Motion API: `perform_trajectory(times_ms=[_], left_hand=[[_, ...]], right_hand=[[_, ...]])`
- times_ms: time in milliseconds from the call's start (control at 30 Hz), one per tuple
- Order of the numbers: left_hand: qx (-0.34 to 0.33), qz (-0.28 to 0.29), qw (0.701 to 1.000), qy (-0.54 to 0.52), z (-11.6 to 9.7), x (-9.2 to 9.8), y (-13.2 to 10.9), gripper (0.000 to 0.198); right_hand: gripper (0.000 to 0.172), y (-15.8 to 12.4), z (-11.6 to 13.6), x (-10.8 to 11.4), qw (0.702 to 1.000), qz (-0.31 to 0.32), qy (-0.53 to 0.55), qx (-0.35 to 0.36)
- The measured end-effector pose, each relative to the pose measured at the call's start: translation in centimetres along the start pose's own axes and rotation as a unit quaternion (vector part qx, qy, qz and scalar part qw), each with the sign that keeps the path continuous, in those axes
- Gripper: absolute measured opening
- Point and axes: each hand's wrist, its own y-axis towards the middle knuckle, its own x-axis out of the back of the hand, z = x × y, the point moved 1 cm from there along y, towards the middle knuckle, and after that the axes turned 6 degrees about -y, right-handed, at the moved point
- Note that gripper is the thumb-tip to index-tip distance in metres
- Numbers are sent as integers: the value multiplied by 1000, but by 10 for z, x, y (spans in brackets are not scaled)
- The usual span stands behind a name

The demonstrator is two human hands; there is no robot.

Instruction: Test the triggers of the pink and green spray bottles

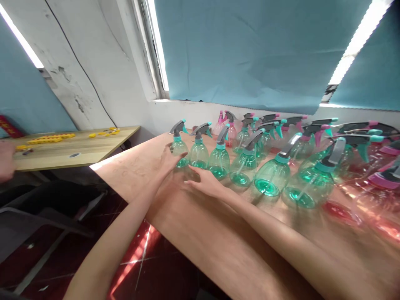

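Note:
My left hand (170,159) is round the left side of a green spray bottle (180,146), its thumb across the front and its fingers partly hidden. This bottle stands upright at the far left end of the front row. My right hand (204,181) is open, thumb and fingers apart, just above the table in front of the second green spray bottle (199,152). More green bottles with grey trigger heads and teal collars, such as a third spray bottle (219,158), continue the row to the right.
Behind and to the right stand several more bottles, including a pink spray bottle (383,183). They share a wooden table (200,225) beside the wall. At left, another table (71,152) carries yellow pieces (51,138); another person's hand (5,160) shows at the edge.

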Motion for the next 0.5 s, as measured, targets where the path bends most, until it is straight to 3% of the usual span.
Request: perform_trajectory(times_ms=[67,167,367,500], left_hand=[[-1,3,1000,2,-2,4,-7,38],[-6,6,1000,3,-6,16,-24,69],[-28,25,999,-1,-20,41,-93,71],[-31,79,996,-19,-41,32,-149,74]], right_hand=[[64,0,1,0,1000,-1,5,-4],[62,-6,2,3,1000,-3,15,-6],[64,-48,12,31,999,3,44,-23],[74,-85,36,65,995,-17,82,-55]])
